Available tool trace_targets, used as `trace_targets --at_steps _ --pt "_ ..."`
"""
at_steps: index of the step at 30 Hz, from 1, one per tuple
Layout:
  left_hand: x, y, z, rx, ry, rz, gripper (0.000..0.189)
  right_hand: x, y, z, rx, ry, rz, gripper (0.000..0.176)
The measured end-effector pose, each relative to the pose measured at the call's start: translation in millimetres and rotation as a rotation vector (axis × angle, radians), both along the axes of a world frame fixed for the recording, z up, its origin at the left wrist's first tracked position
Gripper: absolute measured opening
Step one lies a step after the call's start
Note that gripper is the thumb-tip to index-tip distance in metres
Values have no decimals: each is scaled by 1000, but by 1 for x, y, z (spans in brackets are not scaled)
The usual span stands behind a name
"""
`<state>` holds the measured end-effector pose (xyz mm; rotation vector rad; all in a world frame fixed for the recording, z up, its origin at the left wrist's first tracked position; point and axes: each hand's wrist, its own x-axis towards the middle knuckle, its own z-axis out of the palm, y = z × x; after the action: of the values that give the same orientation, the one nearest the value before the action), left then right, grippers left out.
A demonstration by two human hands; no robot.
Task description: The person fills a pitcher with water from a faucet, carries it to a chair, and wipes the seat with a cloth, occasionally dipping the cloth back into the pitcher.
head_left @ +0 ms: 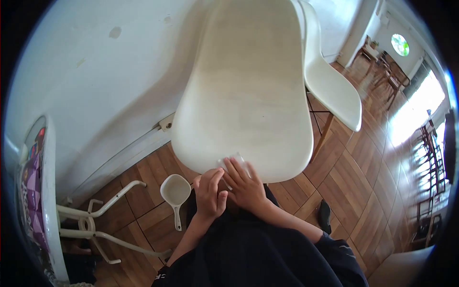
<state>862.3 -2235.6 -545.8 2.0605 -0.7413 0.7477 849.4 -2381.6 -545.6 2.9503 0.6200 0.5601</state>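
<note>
The cream plastic chair (244, 124) faces me, its seat's front edge nearest my body. My right hand (245, 185) lies on that edge, its fingers pressing a small white cloth (240, 156) against the seat. Only the cloth's borders show around the fingers. Just to the left, my left hand (208, 193) has loosely bent fingers and a thumb held apart, with nothing visible in it. Its fingertips are close beside the cloth and the right hand. A white dipper (175, 190) with a long handle is on the floor to the left, below the seat.
Another cream chair (332, 86) stands behind on the right. At left is a table (50, 191) with white metal legs and a purple printed package (32, 191) on it. A white wall (110, 71) borders the wooden floor (368, 191). Dark chairs (425, 162) line the far right.
</note>
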Motion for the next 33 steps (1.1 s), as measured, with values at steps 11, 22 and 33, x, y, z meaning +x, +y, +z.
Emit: trace_targets --at_steps 11,22,33 --pt "3 -55 7 207 -110 -234 44 -19 -140 22 164 84 -448 66" --pt "41 -85 15 118 -157 -274 48 -40 -105 21 220 59 -443 61" --pt "53 -126 17 -37 -75 -313 47 -54 -89 20 372 68 -416 65"
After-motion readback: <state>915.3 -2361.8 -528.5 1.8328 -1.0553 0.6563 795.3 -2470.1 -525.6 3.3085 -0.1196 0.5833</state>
